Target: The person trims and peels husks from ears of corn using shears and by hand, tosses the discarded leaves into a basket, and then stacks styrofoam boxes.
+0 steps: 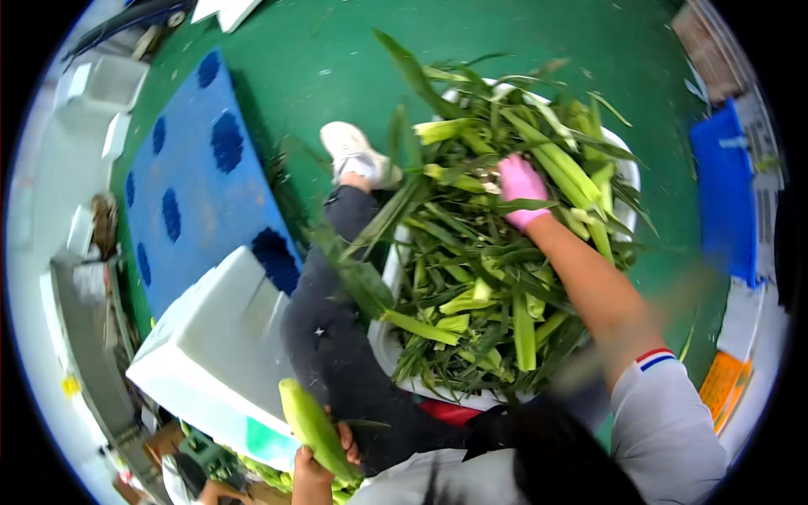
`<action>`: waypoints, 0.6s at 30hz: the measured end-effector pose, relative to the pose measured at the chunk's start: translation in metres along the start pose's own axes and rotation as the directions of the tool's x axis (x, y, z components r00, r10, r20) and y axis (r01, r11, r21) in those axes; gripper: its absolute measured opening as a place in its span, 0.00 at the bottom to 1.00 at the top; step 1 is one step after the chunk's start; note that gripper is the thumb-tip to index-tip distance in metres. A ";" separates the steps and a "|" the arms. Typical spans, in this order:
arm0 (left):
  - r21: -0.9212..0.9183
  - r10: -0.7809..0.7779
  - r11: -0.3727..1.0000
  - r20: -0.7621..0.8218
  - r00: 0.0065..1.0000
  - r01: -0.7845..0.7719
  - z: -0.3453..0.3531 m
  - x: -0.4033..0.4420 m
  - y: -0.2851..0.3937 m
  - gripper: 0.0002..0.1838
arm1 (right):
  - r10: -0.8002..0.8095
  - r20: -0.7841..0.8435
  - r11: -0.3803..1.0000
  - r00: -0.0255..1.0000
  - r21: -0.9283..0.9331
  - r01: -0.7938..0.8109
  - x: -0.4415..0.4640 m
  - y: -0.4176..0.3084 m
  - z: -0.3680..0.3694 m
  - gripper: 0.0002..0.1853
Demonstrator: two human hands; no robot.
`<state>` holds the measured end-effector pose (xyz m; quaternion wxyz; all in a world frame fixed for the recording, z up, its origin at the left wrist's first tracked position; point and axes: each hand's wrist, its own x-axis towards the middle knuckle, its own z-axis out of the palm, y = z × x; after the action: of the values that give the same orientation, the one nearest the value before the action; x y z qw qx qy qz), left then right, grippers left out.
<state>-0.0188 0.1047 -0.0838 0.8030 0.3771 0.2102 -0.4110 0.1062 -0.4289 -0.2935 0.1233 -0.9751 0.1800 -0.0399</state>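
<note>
My right hand [522,192], in a pink glove, reaches into a heap of green leaves and cut stalks [471,244] piled in a white tub [389,282]. Its fingers point left at a small brownish thing [489,178] that I cannot make out; whether they grip it is unclear. Bare and low in the view, my left hand [326,454] is wrapped round a pale green husked ear [310,421], held tilted above my lap.
On the left, a blue pallet [189,181] lies on the green floor [320,59], with a white foam box [215,337] beside my leg. More green ears [273,477] lie low in the view, near another person's arm [220,492]. A blue crate [725,194] stands at right.
</note>
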 end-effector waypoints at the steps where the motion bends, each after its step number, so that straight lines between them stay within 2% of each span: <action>1: -0.031 0.027 0.999 0.008 1.000 -0.027 0.002 0.003 -0.002 0.46 | 0.005 0.014 1.000 1.000 0.013 -0.005 0.001 -0.001 -0.001 0.12; 3: -0.074 0.082 0.994 0.045 0.996 -0.079 -0.004 -0.003 -0.004 0.46 | 0.005 0.016 1.000 1.000 0.008 -0.005 0.001 -0.004 -0.006 0.11; 4: -0.031 0.109 0.994 0.071 0.991 -0.107 -0.003 -0.010 -0.001 0.45 | -0.007 0.008 1.000 1.000 -0.002 0.007 0.000 -0.005 -0.008 0.10; 5: 0.032 0.130 0.991 0.066 0.989 -0.133 -0.011 -0.022 0.000 0.47 | 0.034 0.081 0.998 0.996 0.046 -0.038 0.002 -0.003 -0.008 0.11; 6: 0.086 0.162 0.983 0.043 0.986 -0.165 -0.019 -0.037 -0.002 0.48 | -0.022 0.040 0.999 0.999 0.048 0.020 -0.001 -0.005 -0.011 0.12; 9: 0.046 0.221 0.975 -0.119 0.968 -0.217 -0.048 -0.098 -0.001 0.51 | -0.135 0.046 0.983 0.990 0.130 0.128 -0.008 -0.013 -0.030 0.18; 10: -0.078 0.219 0.970 -0.149 0.964 -0.232 -0.068 -0.123 -0.004 0.40 | -0.154 0.041 0.979 0.987 0.144 0.147 -0.016 -0.019 -0.044 0.20; 11: -0.056 0.231 0.966 -0.257 0.939 -0.253 -0.091 -0.149 -0.011 0.44 | -0.174 0.035 0.976 0.984 0.142 0.167 -0.028 -0.027 -0.059 0.22; 12: -0.064 0.287 0.945 -0.297 0.911 -0.319 -0.109 -0.174 -0.018 0.38 | -0.166 0.014 0.981 0.986 0.108 0.164 -0.038 -0.023 -0.061 0.20; 13: -0.053 0.333 0.920 -0.419 0.845 -0.389 -0.126 -0.198 -0.028 0.35 | -0.260 0.017 0.965 0.966 -0.030 0.260 -0.066 -0.055 -0.094 0.19; 14: -0.055 0.330 0.905 -0.537 0.776 -0.423 -0.159 -0.219 -0.045 0.32 | -0.339 -0.011 0.941 0.941 -0.002 0.339 -0.094 -0.074 -0.112 0.18; 15: 0.013 0.369 0.881 -0.644 0.670 -0.472 -0.184 -0.234 -0.061 0.30 | -0.303 0.088 0.953 0.949 0.025 0.302 -0.120 -0.093 -0.121 0.16; 16: 0.016 0.334 0.845 -0.796 0.505 -0.535 -0.197 -0.246 -0.071 0.27 | -0.382 0.129 0.923 0.915 0.016 0.384 -0.147 -0.100 -0.121 0.17; 17: -0.062 0.277 0.797 -0.846 0.456 -0.600 -0.233 -0.262 -0.091 0.26 | -0.421 0.086 0.900 0.903 0.162 0.404 -0.175 -0.113 -0.112 0.15; 18: -0.139 0.208 0.741 -0.883 0.421 -0.657 -0.277 -0.279 -0.116 0.25 | -0.374 0.139 0.919 0.917 0.186 0.347 -0.201 -0.117 -0.096 0.17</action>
<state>-0.2812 0.4167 -0.1272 0.7513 0.3596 0.5424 0.1097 -0.0525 -0.2720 -0.1772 0.2054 -0.9785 -0.0183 0.0080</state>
